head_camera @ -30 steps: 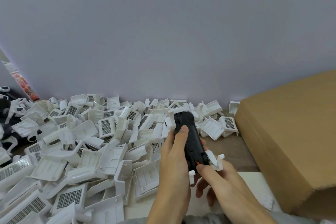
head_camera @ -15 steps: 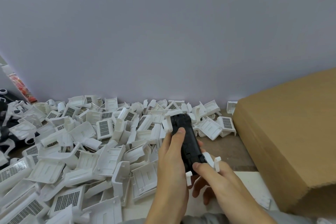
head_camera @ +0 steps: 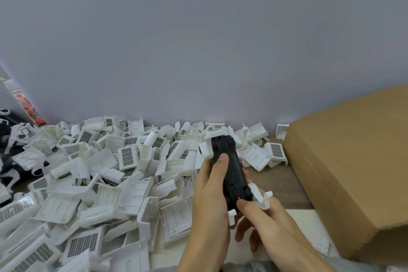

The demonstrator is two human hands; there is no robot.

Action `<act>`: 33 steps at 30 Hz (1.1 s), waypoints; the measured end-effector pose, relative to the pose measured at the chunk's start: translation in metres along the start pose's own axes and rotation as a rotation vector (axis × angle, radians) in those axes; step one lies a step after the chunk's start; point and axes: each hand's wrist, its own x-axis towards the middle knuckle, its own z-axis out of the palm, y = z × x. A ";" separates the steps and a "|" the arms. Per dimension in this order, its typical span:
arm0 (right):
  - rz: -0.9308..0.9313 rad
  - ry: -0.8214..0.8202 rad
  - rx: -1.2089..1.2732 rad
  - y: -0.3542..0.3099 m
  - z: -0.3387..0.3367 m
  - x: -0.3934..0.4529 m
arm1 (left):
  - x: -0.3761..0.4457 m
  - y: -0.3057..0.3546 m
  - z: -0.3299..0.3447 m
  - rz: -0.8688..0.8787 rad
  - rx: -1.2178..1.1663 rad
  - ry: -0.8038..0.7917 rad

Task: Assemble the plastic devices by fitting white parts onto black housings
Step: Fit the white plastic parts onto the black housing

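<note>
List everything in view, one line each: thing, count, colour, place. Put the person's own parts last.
white plastic parts: too many to count, white, some with grey grilles, heaped over the table's left and middle.
black housing: one, black with a small red spot near its close end, held above the table, white pieces at both ends.
cardboard box: one, brown, right side.
black and white items: a cluster, far left edge, unclear what.
table: one, brown, a bare patch beside the box.
wall: pale lilac, behind everything.
left hand: gripping the housing's left side.
right hand: fingers at the housing's close end.
</note>
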 end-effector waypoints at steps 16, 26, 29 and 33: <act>-0.080 0.066 0.115 0.012 -0.003 0.016 | -0.001 0.016 -0.009 -0.125 -0.475 0.139; -0.134 0.272 -0.054 0.016 -0.001 0.017 | 0.004 0.013 -0.009 -0.105 -0.388 0.062; -0.183 0.363 -0.184 0.020 -0.001 0.019 | 0.008 0.015 -0.012 -0.099 -0.359 0.101; -0.330 0.489 -0.590 0.018 0.002 0.022 | 0.009 0.020 -0.013 -0.117 -0.413 0.116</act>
